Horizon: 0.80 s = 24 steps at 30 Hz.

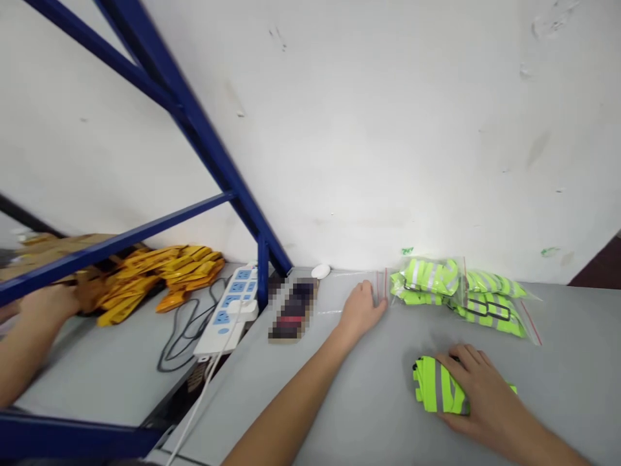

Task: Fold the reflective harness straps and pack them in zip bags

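Observation:
My right hand (478,388) presses down on a folded yellow-green reflective vest (436,388) on the grey table (369,414), with its fingers curled over the bundle. My left hand (361,312) is farther back, its fingertips on the edge of a nearly flat clear plastic bag (342,294). Just beyond those fingers lie several bagged reflective vests (429,278) in clear bags with red-edged seals. A second bagged vest (490,312) lies to their right.
On a lower grey shelf at left, another person's hand (48,305) reaches past blue steel shelf bracing (194,129). Nearby are a white power strip (228,310), a black cable (182,343), yellow-orange packets (160,278), and a blurred phone (294,310). A white wall rises behind.

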Tool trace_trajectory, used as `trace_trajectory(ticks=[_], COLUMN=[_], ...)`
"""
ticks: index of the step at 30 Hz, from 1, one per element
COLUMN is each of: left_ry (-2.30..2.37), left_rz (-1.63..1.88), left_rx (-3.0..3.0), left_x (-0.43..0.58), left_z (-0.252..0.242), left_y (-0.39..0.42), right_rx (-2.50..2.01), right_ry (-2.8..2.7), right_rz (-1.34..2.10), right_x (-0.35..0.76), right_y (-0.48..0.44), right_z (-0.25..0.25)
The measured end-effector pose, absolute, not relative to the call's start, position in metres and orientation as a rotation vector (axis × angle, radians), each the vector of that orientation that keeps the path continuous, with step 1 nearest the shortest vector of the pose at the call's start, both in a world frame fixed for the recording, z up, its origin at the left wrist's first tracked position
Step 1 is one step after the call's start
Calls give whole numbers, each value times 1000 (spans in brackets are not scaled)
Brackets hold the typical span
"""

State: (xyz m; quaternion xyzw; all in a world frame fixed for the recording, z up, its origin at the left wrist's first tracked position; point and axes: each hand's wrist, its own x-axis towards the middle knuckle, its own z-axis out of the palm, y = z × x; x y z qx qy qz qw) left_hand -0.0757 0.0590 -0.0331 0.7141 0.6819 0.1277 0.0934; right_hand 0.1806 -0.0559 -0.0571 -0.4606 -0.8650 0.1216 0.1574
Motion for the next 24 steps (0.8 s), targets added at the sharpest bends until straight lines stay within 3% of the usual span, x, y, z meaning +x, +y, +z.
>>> trace_trajectory(ticks=[9,24], left_ry=[2058,2160], left_rz=[130,150], left_rx=[2072,2019], left_x=[-71,-81], left_z=[-31,-25], left_y=[71,67], right_rx=[-1352,-1396], right_ry=[-2410,-2354], right_rz=[233,340], right_x=[178,184], right_y=[-59,-53], right_z=[-59,-53])
